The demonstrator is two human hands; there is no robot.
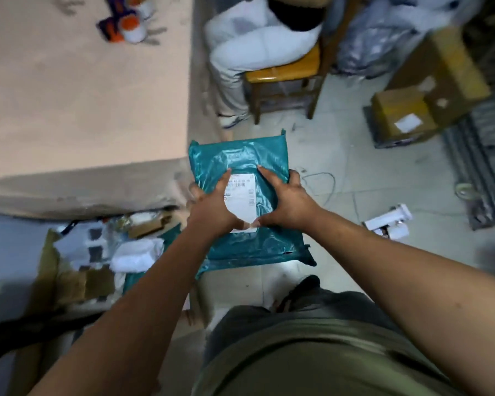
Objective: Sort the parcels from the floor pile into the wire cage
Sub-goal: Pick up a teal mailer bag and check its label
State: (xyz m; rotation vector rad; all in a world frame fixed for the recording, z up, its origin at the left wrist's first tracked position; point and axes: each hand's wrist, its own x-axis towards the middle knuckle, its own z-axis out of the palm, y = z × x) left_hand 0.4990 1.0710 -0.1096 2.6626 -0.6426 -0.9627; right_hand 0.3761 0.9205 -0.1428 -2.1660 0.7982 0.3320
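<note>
Nearby, a table and chair stand beyond the teal parcel.

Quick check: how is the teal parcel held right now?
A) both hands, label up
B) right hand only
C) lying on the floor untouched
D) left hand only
A: the left hand and the right hand both grip the teal parcel, with its white label facing up between them.
</note>
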